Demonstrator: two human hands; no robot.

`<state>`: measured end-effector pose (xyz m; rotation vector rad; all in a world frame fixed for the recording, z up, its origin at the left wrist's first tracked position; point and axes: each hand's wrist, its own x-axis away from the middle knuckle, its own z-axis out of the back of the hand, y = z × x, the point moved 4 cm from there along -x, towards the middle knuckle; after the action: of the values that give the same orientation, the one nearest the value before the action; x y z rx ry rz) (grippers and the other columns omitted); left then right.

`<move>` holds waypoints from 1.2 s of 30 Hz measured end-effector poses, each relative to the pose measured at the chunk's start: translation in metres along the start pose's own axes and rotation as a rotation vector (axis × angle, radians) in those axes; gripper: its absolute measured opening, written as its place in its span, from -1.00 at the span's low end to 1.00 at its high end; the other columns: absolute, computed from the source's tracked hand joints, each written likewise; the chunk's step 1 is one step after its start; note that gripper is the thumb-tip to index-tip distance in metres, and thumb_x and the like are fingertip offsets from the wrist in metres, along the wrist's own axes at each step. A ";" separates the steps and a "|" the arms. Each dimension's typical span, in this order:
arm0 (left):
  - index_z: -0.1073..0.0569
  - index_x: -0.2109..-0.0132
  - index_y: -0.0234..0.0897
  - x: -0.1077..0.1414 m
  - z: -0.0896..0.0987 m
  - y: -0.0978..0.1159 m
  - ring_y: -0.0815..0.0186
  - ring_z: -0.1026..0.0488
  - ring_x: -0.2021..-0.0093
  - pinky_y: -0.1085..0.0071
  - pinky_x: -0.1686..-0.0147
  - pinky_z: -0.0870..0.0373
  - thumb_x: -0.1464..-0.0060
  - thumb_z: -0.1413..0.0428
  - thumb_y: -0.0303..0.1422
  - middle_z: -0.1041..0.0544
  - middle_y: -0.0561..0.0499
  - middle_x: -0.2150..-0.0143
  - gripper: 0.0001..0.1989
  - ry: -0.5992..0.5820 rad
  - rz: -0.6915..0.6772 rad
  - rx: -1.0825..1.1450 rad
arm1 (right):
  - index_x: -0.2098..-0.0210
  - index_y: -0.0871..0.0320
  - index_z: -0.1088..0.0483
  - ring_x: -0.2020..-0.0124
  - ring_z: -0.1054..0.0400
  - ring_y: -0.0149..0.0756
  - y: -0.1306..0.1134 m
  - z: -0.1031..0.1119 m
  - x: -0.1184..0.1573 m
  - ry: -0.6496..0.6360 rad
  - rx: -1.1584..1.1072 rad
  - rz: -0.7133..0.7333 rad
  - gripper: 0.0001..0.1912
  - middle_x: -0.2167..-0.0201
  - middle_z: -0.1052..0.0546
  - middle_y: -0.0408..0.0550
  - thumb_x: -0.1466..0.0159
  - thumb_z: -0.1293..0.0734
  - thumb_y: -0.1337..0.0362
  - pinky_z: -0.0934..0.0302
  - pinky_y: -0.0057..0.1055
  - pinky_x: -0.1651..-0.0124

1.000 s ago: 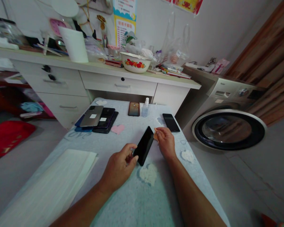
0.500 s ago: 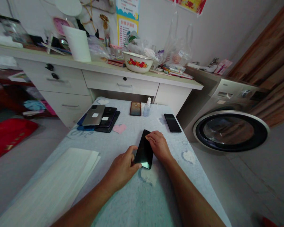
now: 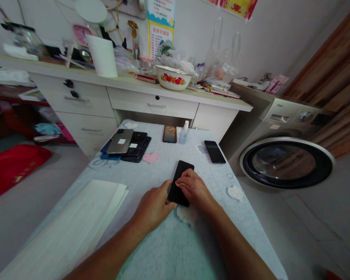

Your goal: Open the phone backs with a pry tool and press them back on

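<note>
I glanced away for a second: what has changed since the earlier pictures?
The right hand moved left from beside the held phone onto its screen, then down toward its middle. The screen tipped to face up more. The left hand still grips it; the spray bottle stayed put.

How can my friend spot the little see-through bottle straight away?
Find the pale blue table in front of the white drawers. Near its far edge, look just right of the brownish phone or case. The clear bottle stands upright, white-topped; that neighbour lies flat.
</note>
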<state>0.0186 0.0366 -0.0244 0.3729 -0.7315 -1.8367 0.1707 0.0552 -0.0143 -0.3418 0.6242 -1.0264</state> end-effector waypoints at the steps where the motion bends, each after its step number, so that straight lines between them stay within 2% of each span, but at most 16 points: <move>1: -0.29 -0.15 -0.22 0.000 0.000 0.000 0.18 -0.53 0.31 0.42 0.42 -0.22 -0.01 -0.11 -0.36 -0.57 0.04 0.37 -0.49 0.002 -0.004 -0.014 | 0.28 0.14 -0.51 0.25 -0.31 -0.35 -0.004 0.000 0.001 -0.026 -0.012 0.013 -0.77 0.24 -0.38 -0.05 -0.19 -0.27 0.52 -0.25 -0.43 0.18; 4: -0.30 -0.14 -0.21 0.000 0.000 0.001 0.19 -0.53 0.33 0.42 0.43 -0.21 -0.02 -0.12 -0.34 -0.57 0.02 0.35 -0.51 0.015 -0.007 -0.062 | 0.32 0.12 -0.50 0.27 -0.32 -0.38 -0.014 0.001 0.002 -0.085 -0.037 0.046 -0.75 0.26 -0.38 -0.09 -0.17 -0.27 0.54 -0.25 -0.46 0.21; 6: -0.30 -0.13 -0.20 0.000 -0.001 0.001 0.19 -0.53 0.34 0.43 0.44 -0.19 -0.03 -0.12 -0.34 -0.58 0.02 0.34 -0.52 0.016 -0.012 -0.087 | 0.33 0.12 -0.51 0.27 -0.32 -0.37 -0.016 0.002 0.002 -0.080 -0.030 0.054 -0.75 0.27 -0.39 -0.09 -0.16 -0.28 0.54 -0.25 -0.45 0.21; 11: -0.32 -0.10 -0.19 0.000 -0.003 0.002 0.17 -0.53 0.33 0.41 0.43 -0.21 -0.07 -0.10 -0.32 -0.58 0.01 0.34 -0.58 0.023 -0.027 -0.144 | 0.31 0.12 -0.53 0.23 -0.30 -0.33 -0.009 -0.002 0.003 -0.046 0.008 0.089 -0.80 0.26 -0.39 -0.05 -0.19 -0.30 0.49 -0.25 -0.41 0.18; 17: -0.35 -0.05 -0.18 0.001 -0.004 0.002 0.08 -0.55 0.20 0.35 0.31 -0.30 -0.06 -0.13 -0.31 -0.60 -0.05 0.23 -0.61 0.019 -0.016 -0.196 | 0.31 0.11 -0.55 0.27 -0.29 -0.34 -0.007 -0.004 0.003 -0.068 0.060 0.080 -0.79 0.29 -0.38 -0.06 -0.18 -0.33 0.50 -0.23 -0.42 0.23; 21: -0.35 -0.05 -0.19 0.001 -0.003 0.004 0.08 -0.55 0.19 0.34 0.31 -0.31 -0.06 -0.14 -0.31 -0.60 -0.05 0.24 -0.62 0.022 -0.007 -0.195 | 0.28 0.11 -0.55 0.26 -0.29 -0.33 -0.005 0.000 -0.004 -0.088 0.101 0.075 -0.81 0.30 -0.38 -0.06 -0.24 -0.31 0.44 -0.23 -0.41 0.21; 25: -0.35 -0.06 -0.21 0.001 -0.002 0.004 0.11 -0.55 0.23 0.36 0.33 -0.30 -0.06 -0.14 -0.28 -0.60 -0.05 0.28 -0.59 0.010 0.016 -0.202 | 0.25 0.14 -0.56 0.24 -0.30 -0.32 0.007 0.003 -0.017 -0.094 0.136 0.059 -0.82 0.29 -0.40 -0.03 -0.29 -0.28 0.37 -0.23 -0.38 0.14; 36: -0.38 -0.07 -0.23 0.001 -0.001 0.003 0.12 -0.54 0.24 0.37 0.34 -0.29 -0.06 -0.14 -0.27 -0.60 -0.05 0.30 -0.59 0.004 0.009 -0.202 | 0.25 0.15 -0.56 0.23 -0.30 -0.29 0.049 0.006 -0.062 0.022 0.231 -0.103 -0.82 0.36 -0.44 -0.04 -0.30 -0.30 0.33 -0.18 -0.40 0.12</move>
<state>0.0214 0.0346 -0.0230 0.2406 -0.5378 -1.8813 0.1855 0.1332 -0.0161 -0.1614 0.5059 -1.1902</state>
